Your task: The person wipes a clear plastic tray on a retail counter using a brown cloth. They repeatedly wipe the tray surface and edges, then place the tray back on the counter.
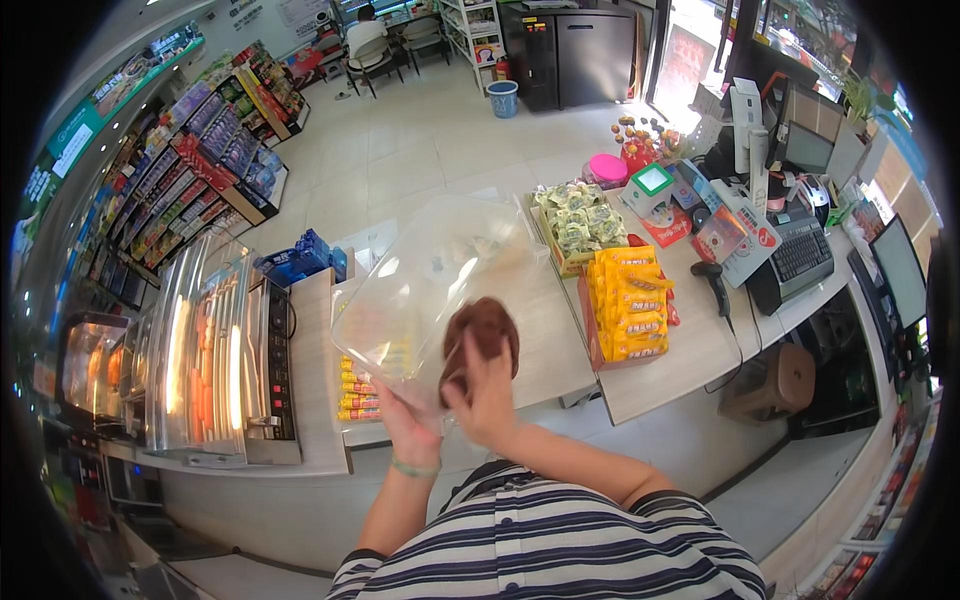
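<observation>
A large clear plastic cover [405,292] is tilted up over the counter in front of me. My left hand [411,420] grips its near edge, with a bangle on the wrist. Bunched brown cloth [484,337] lies under the fingers of my right hand [484,390], which presses it against the plastic; the hand is slightly blurred. Beneath the cover's left part, several yellow-wrapped sticks [360,397] lie in a row in a tray, seen partly through the plastic.
On the left stands a glass-fronted sausage roller grill [217,360]. To the right are a box of yellow snack packets [630,307], a box of green-wrapped packets [577,221], a barcode scanner [711,289] and a keyboard [801,251]. A seated person [366,34] is far back.
</observation>
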{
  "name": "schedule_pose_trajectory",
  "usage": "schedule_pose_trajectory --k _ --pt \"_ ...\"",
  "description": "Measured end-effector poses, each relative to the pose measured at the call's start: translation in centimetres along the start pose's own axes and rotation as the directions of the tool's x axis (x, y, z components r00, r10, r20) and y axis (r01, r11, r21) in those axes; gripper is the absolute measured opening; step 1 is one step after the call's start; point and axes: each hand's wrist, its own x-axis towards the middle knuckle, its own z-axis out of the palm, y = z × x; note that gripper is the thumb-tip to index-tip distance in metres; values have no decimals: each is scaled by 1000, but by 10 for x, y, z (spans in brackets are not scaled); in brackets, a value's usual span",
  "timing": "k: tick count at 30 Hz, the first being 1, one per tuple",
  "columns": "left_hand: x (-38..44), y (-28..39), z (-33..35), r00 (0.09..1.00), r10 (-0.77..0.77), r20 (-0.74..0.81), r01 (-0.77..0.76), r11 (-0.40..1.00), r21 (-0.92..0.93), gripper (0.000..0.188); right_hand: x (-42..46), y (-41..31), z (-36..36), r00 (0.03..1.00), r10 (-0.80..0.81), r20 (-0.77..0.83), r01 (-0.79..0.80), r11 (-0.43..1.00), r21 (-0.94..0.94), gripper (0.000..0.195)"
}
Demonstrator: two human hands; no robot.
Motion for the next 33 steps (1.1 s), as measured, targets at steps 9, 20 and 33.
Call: schedule_pose_trajectory --k 9,20,33 --pt "-16 8 -26 991 -60 122 75 990 -123 32 39 62 -6 940 267 -212 -215 946 241 66" --pt "-10 32 -61 998 -60 2 60 990 -131 41 32 54 -6 616 775 -145 -349 432 832 65" --pt "19 32 -113 880 -15 474 -19 997 68 50 40 42 -24 554 800 230 -115 -201 973 35"
